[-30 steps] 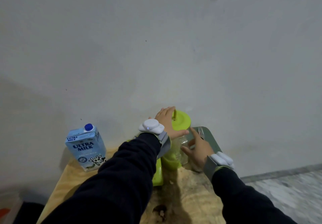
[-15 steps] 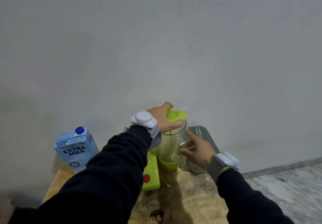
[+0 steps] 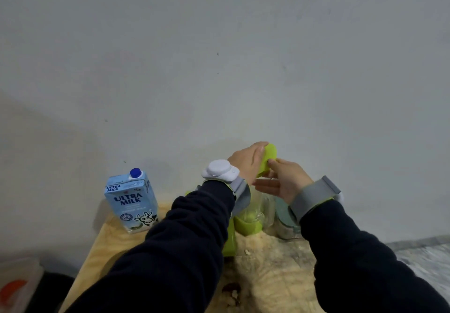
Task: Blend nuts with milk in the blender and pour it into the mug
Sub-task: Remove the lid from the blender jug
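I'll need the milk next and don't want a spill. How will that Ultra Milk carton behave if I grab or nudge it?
The milk carton stands tall on a narrow base near the table's left edge, so a nudge could tip it. Its paperboard walls probably flex when squeezed. With the blue cap on, spills seem unlikely.

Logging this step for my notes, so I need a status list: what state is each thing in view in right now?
Green lid: off the jar, tilted, held above it.
Left hand: gripping the lid.
Right hand: fingers touching the lid.
Blender jar: upright on the table, open; contents unclear.
Milk carton: upright, blue cap on.
Glass container: upright right of the jar, mostly hidden.
Wooden table: crumbs scattered on it.
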`<control>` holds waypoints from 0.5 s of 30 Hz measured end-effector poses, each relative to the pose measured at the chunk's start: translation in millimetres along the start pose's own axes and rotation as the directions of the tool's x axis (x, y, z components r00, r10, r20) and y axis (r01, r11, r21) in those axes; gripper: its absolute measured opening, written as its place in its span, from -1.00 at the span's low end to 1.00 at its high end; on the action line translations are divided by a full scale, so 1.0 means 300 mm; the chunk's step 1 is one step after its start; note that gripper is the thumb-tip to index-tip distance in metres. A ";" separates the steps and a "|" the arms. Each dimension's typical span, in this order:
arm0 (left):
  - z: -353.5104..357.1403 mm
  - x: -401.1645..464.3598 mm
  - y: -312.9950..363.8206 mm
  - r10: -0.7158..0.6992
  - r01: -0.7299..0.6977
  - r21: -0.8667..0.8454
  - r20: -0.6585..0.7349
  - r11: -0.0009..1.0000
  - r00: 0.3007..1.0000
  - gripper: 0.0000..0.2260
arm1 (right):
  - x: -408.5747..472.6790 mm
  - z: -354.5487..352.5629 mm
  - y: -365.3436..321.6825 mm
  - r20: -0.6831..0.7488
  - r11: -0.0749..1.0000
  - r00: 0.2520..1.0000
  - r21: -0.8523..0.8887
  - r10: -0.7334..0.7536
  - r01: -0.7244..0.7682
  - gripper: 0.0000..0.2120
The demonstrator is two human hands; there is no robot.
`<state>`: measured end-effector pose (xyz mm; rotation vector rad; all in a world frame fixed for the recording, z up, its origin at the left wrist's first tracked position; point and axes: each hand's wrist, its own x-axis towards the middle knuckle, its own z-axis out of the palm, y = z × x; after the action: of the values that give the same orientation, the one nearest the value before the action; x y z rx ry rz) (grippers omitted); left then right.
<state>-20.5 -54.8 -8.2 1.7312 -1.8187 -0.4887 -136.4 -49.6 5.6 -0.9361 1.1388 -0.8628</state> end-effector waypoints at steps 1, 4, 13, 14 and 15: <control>-0.003 -0.009 0.014 0.023 -0.023 0.001 -0.019 1.000 1.000 -0.63 | -0.009 0.002 -0.005 -0.006 1.000 1.000 -0.027 -0.012 0.012 -0.77; -0.037 -0.037 0.038 0.088 -0.088 0.002 -0.079 0.996 0.993 -0.60 | -0.073 0.014 -0.052 0.012 0.995 0.998 -0.079 -0.059 0.060 -0.79; -0.255 -0.139 0.138 0.185 -0.163 0.099 -0.286 0.982 0.940 -0.62 | -0.218 0.117 -0.163 0.122 0.958 0.952 -0.036 -0.280 0.286 -0.73; -0.261 -0.162 0.115 0.164 -0.137 0.114 -0.279 0.984 0.946 -0.62 | -0.221 0.137 -0.139 0.139 0.965 0.956 -0.022 -0.257 0.262 -0.73; -0.263 -0.186 0.085 0.138 -0.107 0.131 -0.258 0.986 0.956 -0.62 | -0.218 0.159 -0.108 0.152 0.973 0.962 -0.009 -0.225 0.229 -0.72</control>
<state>9.0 12.6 59.6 1.6556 -1.7732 -0.0941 -106.1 6.1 65.7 -1.1501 0.9265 -0.9469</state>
